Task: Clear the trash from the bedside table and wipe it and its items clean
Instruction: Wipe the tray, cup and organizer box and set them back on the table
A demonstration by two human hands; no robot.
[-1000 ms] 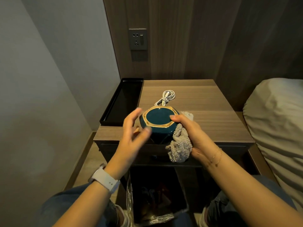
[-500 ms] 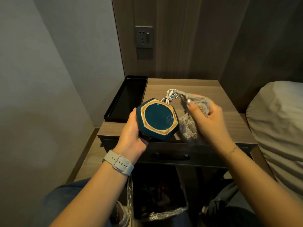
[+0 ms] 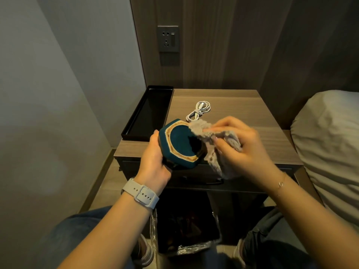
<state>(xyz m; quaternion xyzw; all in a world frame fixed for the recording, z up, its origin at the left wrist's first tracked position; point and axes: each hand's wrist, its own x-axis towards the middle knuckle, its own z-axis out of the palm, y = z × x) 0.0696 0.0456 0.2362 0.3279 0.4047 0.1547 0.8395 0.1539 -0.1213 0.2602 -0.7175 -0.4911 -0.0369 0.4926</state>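
Note:
My left hand (image 3: 155, 162) grips a dark teal octagonal dish (image 3: 177, 141) with a gold rim, tilted toward me above the front edge of the wooden bedside table (image 3: 242, 113). My right hand (image 3: 240, 146) holds a bunched grey cloth (image 3: 223, 138), whose upper corner touches the dish's right rim. A coiled white cable (image 3: 199, 111) lies on the tabletop behind the dish. A black rectangular tray (image 3: 147, 111) sits along the table's left edge.
A lined bin (image 3: 186, 226) with trash stands on the floor below the table's drawer (image 3: 204, 179). A wall socket (image 3: 168, 38) is above the table. A pillow (image 3: 330, 136) lies at the right, a grey wall at the left.
My left hand took the dish off the table and tilted it up. My right hand let go of it, lifted the cloth, and brought it against the dish's rim.

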